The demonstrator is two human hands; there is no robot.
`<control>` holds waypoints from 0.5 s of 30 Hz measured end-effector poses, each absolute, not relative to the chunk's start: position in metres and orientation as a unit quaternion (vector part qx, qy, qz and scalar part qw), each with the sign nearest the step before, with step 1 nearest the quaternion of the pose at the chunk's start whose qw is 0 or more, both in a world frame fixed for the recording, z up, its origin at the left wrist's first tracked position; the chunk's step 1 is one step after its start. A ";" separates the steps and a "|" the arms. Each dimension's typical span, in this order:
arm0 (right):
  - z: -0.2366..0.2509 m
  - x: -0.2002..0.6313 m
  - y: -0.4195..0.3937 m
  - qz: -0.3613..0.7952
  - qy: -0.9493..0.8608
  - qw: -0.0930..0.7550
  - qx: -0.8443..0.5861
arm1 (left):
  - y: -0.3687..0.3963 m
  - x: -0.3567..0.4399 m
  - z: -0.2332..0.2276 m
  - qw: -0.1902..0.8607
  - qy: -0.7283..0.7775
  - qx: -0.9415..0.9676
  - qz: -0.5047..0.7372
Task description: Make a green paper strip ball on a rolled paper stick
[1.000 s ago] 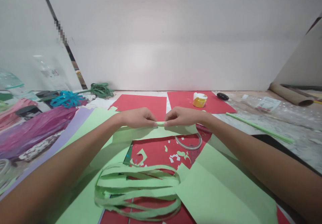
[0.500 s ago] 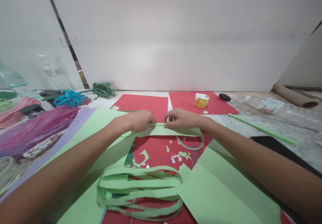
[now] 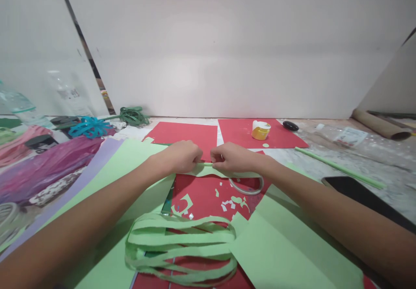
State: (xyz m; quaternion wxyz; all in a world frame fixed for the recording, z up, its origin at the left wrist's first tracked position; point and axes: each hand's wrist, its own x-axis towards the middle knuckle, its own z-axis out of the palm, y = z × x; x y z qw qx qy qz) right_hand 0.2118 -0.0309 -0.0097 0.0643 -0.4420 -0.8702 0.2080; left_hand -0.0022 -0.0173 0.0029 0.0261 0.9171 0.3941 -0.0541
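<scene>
Between my two hands lies a light green paper strip (image 3: 204, 170), its far edge rolled into a thin tube. My left hand (image 3: 186, 157) is closed on the rolled edge from the left, fingertips curled out of sight. From the right, my right hand (image 3: 232, 157) pinches the same roll, a small gap separating the hands. Below the strip, a roll of tape (image 3: 248, 192) lies on red paper (image 3: 198, 189) scattered with green and white scraps. A looped bundle of light green paper strips (image 3: 182, 237) rests nearer to me.
Light green sheets (image 3: 292, 237) lie on both sides. At right are a finished green paper tube (image 3: 338, 167), a phone (image 3: 357, 193) and a plastic bottle (image 3: 351, 137). A yellow jar (image 3: 261, 131) stands at the back. Purple plastic (image 3: 58, 159) and blue ribbon (image 3: 89, 127) crowd the left.
Both hands have moved slightly toward me with the rolled edge. Less of the strip's flat part shows below them now.
</scene>
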 end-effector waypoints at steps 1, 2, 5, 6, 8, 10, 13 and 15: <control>-0.009 0.211 -0.032 0.199 -0.873 0.062 -0.441 | -0.017 -0.001 0.002 0.020 0.393 0.918 -0.055; -0.009 0.210 -0.033 0.189 -0.875 0.059 -0.441 | -0.017 -0.001 0.001 0.015 0.393 0.918 -0.055; -0.011 0.207 -0.036 0.150 -0.878 0.056 -0.452 | -0.018 0.002 -0.002 -0.001 0.397 0.916 -0.061; -0.012 0.206 -0.036 0.134 -0.878 0.057 -0.456 | -0.019 0.003 -0.003 -0.007 0.397 0.915 -0.063; -0.012 0.202 -0.038 0.100 -0.879 0.049 -0.464 | -0.021 0.006 -0.003 -0.023 0.397 0.915 -0.066; -0.010 0.196 -0.042 0.056 -0.884 0.027 -0.463 | -0.025 0.010 -0.002 -0.037 0.395 0.915 -0.069; -0.002 0.187 -0.051 -0.015 -0.893 -0.016 -0.449 | -0.033 0.015 0.002 -0.049 0.402 0.909 -0.097; 0.005 0.181 -0.058 -0.036 -0.895 -0.050 -0.442 | -0.037 0.016 0.005 -0.057 0.403 0.906 -0.118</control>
